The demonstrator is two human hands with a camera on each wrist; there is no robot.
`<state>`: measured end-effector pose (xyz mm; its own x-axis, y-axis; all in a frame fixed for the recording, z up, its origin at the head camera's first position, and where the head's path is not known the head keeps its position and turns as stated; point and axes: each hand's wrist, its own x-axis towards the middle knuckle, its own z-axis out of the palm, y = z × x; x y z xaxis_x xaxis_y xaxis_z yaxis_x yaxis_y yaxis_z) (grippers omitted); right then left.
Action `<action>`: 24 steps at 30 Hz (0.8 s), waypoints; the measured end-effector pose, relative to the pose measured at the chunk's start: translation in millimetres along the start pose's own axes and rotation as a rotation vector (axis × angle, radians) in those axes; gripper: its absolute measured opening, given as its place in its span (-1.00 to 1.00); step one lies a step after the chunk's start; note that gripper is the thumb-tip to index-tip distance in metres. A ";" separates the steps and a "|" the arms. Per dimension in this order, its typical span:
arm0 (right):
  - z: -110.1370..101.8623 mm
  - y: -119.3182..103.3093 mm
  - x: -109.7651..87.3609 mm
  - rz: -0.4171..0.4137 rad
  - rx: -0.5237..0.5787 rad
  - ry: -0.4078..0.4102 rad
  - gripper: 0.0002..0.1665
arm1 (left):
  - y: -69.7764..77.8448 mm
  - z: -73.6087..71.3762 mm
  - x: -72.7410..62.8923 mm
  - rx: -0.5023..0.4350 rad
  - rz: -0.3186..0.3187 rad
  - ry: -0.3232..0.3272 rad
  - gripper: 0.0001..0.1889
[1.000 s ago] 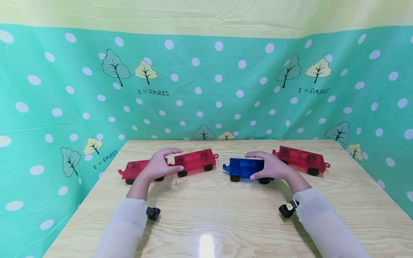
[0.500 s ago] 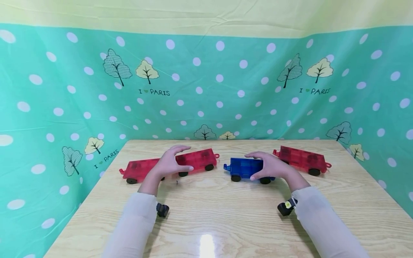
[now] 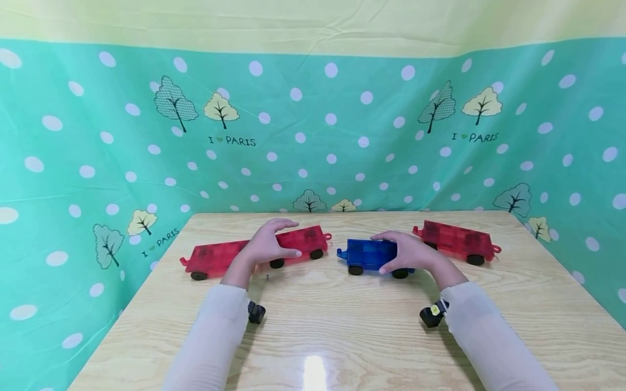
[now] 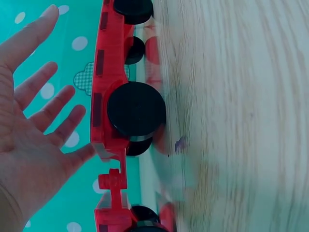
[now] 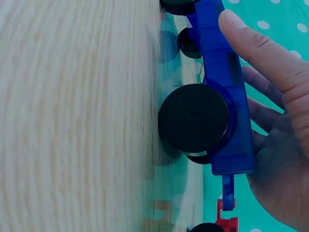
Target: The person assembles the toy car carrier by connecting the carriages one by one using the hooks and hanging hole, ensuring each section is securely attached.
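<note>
Two red toy train cars stand hitched together at the left of the table, the outer car (image 3: 212, 258) and the inner car (image 3: 300, 240). Over the inner car's left end is my left hand (image 3: 264, 245), fingers spread. The left wrist view shows its fingers (image 4: 60, 108) apart from the red car (image 4: 110, 63), holding nothing. My right hand (image 3: 413, 252) grips the right half of a blue toy train car (image 3: 364, 254), thumb on the near side and fingers behind. That car's wheels stand at the tabletop, and its hook points left toward the inner red car's ring, with a gap between.
Another red train car (image 3: 455, 239) stands behind and right of the right hand. A tiny dark speck (image 3: 267, 276) lies in front of the left pair. The wooden table (image 3: 342, 331) ends at a dotted green curtain (image 3: 313, 141) at the back.
My left hand has slid right, from the hitch between the red cars to over the inner one. The right hand and all the cars have stayed in place.
</note>
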<state>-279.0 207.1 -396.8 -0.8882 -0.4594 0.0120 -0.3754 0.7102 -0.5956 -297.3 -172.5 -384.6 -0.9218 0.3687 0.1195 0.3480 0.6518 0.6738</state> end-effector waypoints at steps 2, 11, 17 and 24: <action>-0.4 -0.2 -0.3 0.014 0.002 0.001 0.00 | -0.2 0.3 1.6 -0.006 -0.004 -0.009 -0.20; -0.4 0.3 -0.1 0.009 0.012 -0.008 -0.05 | -0.8 2.1 12.3 -0.024 -0.032 -0.031 -0.18; -0.5 1.8 0.8 0.020 -0.002 -0.012 -0.04 | -1.1 7.5 20.2 -0.005 -0.041 -0.068 -0.15; -0.7 3.2 4.0 0.031 0.005 -0.016 0.00 | -1.3 11.7 25.4 0.005 -0.051 -0.089 -0.15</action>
<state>-283.9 207.9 -398.1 -0.8950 -0.4456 -0.0192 -0.3462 0.7214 -0.5997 -319.2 -156.2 -391.0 -0.9196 0.3923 0.0194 0.3020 0.6747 0.6735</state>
